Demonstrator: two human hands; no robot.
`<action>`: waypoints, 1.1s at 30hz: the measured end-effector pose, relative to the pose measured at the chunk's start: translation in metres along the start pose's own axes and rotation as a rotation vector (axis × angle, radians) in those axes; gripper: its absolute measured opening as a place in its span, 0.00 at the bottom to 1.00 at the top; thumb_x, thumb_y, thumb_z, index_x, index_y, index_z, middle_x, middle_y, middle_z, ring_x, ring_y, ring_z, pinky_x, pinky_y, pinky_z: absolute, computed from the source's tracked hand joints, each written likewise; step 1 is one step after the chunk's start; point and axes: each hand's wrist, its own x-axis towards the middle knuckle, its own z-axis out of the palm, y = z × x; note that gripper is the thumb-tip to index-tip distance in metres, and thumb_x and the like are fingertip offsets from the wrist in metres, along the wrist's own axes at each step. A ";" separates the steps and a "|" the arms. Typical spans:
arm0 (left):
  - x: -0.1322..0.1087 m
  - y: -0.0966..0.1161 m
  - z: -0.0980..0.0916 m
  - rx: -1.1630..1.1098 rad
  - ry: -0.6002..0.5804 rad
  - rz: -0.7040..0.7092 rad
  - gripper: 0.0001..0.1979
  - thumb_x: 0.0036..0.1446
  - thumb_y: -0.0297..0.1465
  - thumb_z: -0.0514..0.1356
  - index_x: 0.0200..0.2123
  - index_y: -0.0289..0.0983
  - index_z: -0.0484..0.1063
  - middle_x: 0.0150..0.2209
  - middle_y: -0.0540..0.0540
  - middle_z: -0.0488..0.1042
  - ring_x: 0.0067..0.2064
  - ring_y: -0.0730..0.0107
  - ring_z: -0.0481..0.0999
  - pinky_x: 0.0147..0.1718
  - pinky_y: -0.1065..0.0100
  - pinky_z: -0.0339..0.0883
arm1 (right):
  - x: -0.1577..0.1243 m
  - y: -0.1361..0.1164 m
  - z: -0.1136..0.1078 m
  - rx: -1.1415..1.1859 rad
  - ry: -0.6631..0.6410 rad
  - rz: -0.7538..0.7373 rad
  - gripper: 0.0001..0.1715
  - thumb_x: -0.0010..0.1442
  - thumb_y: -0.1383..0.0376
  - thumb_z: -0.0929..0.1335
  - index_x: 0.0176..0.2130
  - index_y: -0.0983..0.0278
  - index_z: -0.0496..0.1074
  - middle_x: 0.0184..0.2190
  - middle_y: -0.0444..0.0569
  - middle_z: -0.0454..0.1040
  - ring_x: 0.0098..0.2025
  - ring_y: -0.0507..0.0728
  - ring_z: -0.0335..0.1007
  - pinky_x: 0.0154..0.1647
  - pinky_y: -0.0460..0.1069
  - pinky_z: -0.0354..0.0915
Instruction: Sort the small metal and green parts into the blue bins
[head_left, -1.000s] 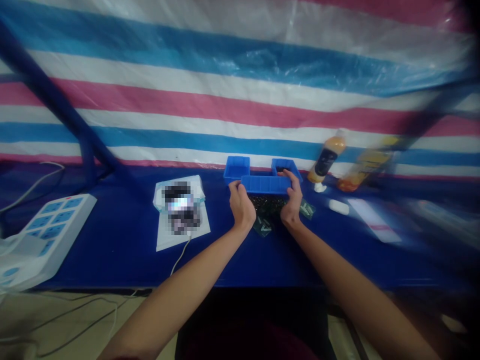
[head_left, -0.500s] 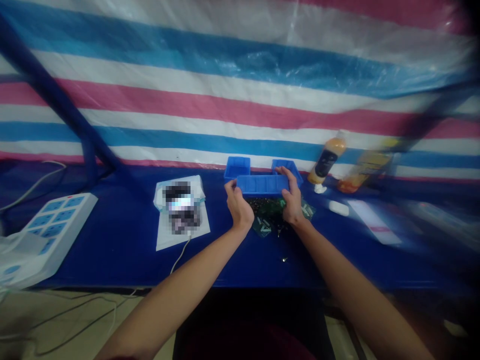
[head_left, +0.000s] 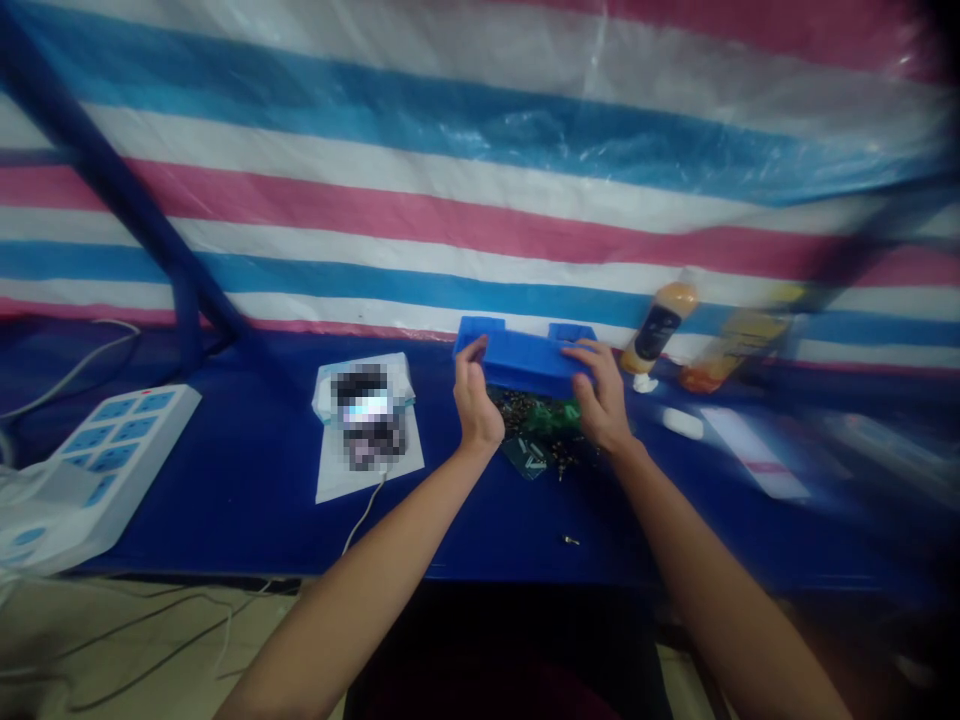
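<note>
A long blue plastic bin (head_left: 531, 362) is held between my hands, tilted, its smooth side facing me. My left hand (head_left: 478, 405) grips its left end, while my right hand (head_left: 607, 405) grips the right end. Below the bin is a pile of small metal parts (head_left: 514, 408) with green pieces (head_left: 541, 416) among them. A dark green packet (head_left: 527, 458) with silvery strips lies at the front of the pile. One small metal part (head_left: 571, 540) sits apart, nearer the table's front edge. Behind the held bin are two smaller blue bins, left (head_left: 480, 326) and right (head_left: 571, 332), partly hidden.
A white power strip (head_left: 142, 440) lies at the left. A blurred-out device (head_left: 367, 425) with a cable rests on white paper (head_left: 334, 485). Two bottles, one dark-labelled (head_left: 658, 325) and one yellowish (head_left: 731, 350), stand back right, near a white case (head_left: 682, 423) and a pale flat object (head_left: 754, 452).
The held bin has tipped, so its divided inside no longer shows and its smooth side faces me. My right hand has shifted slightly right. More of the metal parts show beneath.
</note>
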 end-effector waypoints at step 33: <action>0.017 -0.006 0.023 1.255 -0.980 0.210 0.39 0.63 0.57 0.38 0.48 0.34 0.76 0.47 0.34 0.77 0.49 0.46 0.74 0.53 0.47 0.54 | 0.090 -0.019 0.050 0.409 0.155 1.162 0.28 0.58 0.52 0.70 0.53 0.61 0.63 0.35 0.50 0.75 0.27 0.55 0.74 0.19 0.45 0.68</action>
